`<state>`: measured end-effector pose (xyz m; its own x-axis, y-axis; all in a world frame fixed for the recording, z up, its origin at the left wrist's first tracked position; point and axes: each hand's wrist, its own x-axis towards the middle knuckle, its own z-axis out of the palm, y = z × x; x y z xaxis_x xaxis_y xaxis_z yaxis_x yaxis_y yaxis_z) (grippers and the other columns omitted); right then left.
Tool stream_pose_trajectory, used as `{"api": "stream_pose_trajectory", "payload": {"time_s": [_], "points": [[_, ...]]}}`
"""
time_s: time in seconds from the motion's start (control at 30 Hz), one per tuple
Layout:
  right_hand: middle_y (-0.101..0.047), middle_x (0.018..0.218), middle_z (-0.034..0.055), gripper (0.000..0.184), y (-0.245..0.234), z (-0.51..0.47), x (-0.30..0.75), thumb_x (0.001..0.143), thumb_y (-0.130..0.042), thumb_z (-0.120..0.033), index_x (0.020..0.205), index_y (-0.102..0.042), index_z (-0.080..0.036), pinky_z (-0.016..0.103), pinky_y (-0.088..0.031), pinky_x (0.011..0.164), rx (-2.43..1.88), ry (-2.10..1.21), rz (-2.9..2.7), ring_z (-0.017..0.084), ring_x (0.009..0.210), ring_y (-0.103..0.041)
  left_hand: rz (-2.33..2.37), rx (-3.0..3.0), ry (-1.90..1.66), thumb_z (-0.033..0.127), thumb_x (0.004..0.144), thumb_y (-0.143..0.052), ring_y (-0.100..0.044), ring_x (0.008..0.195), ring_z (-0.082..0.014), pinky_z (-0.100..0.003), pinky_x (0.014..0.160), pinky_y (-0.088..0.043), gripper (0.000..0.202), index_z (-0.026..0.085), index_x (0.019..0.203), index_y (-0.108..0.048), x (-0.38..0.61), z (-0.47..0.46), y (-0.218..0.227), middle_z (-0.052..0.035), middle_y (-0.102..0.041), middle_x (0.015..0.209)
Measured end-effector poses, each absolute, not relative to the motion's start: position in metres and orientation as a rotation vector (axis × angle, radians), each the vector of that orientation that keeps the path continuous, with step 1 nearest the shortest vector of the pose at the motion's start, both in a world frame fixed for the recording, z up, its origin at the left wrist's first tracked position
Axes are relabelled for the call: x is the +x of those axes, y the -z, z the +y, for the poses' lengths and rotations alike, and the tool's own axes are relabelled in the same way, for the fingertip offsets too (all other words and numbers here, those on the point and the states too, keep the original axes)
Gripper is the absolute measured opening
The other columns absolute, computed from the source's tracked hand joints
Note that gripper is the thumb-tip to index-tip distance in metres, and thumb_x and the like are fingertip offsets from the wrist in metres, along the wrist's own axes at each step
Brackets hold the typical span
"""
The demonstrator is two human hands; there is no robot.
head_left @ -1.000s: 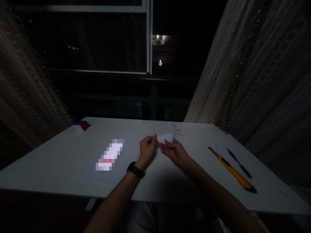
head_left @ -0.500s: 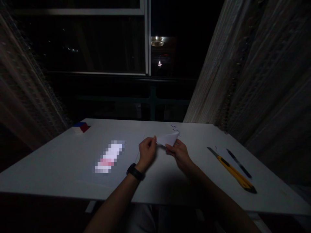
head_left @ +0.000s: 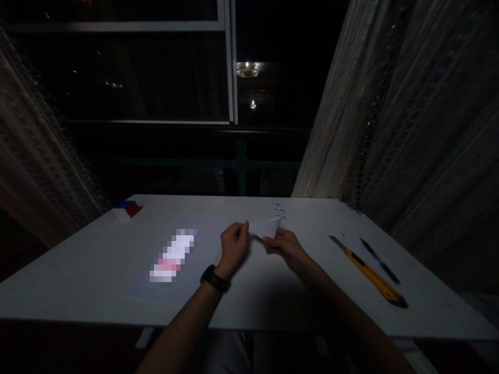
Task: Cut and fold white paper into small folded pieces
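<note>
A small piece of white paper (head_left: 266,227), bent or folded to a tapering shape, is held just above the table between both hands. My left hand (head_left: 234,243) pinches its narrow left end between thumb and finger; a dark watch (head_left: 214,279) is on that wrist. My right hand (head_left: 286,248) grips the wider lower right part, thumb on the near side and fingers behind, partly hidden by the paper. Just beyond the paper, several small dark marks (head_left: 279,210) show on the table; I cannot tell whether they are drawn or loose pieces.
On the white table (head_left: 78,280), a yellow utility knife (head_left: 372,275) and a black pen (head_left: 380,261) lie at right, the pen on a paper strip (head_left: 353,241). A lit, blurred-out phone-like screen (head_left: 173,255) rests on a sheet (head_left: 136,291) at left. A blue, red and white block (head_left: 127,209) stands far left.
The paper has tilted slightly, its right tip now lower and its right edge more upright. Both hands keep their hold. The whole view has shifted a little.
</note>
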<state>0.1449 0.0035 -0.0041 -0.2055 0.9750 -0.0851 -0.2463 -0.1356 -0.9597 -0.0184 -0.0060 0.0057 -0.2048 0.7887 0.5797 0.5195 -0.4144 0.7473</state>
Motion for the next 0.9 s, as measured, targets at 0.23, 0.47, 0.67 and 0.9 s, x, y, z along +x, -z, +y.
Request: {"api": "stream_pose_trajectory", "payload": {"time_s": [0.23,0.47,0.67,0.9], "points": [[-0.062,0.060,0.0009,0.026,0.010,0.009,0.151,0.049,-0.078,-0.021,0.070,-0.064,-0.012,0.027,-0.049,0.058,-1.038,-1.611,-1.105,0.011,0.054,-0.057,1.558,1.795,-1.624,0.041,0.082,-0.045,-0.044,0.053,-0.0101,-0.022,0.053,-0.033,0.038,0.016,0.055,-0.054,-0.021,-0.001,-0.001,0.0021,-0.049,0.052],[-0.057,0.051,-0.0031,0.033,0.007,0.009,0.148,0.044,-0.080,-0.018,0.070,-0.060,-0.014,0.029,-0.050,0.052,-1.017,-1.542,-1.064,0.012,0.044,-0.055,1.513,1.707,-1.654,0.043,0.081,-0.046,-0.046,0.054,-0.0105,-0.022,0.053,-0.034,0.038,0.015,0.057,-0.055,-0.021,0.001,-0.003,0.0017,-0.051,0.053],[-0.066,0.070,0.0000,0.051,0.005,0.006,0.147,0.048,-0.079,-0.017,0.094,-0.057,-0.019,0.033,-0.051,0.064,-0.859,-1.611,-1.057,0.016,0.059,-0.062,1.516,1.721,-1.635,0.043,0.081,-0.046,-0.046,0.052,-0.0106,-0.022,0.053,-0.035,0.038,0.015,0.059,-0.057,-0.020,-0.002,-0.003,0.0013,-0.052,0.054],[-0.066,0.089,0.0022,0.063,0.008,0.007,0.141,0.049,-0.078,-0.012,0.104,-0.050,-0.023,0.034,-0.051,0.070,-0.735,-1.676,-0.980,0.018,0.072,-0.064,1.486,1.805,-1.637,0.041,0.083,-0.045,-0.048,0.055,-0.0112,-0.022,0.054,-0.036,0.037,0.015,0.060,-0.057,-0.018,-0.005,-0.003,0.0004,-0.054,0.056]]}}
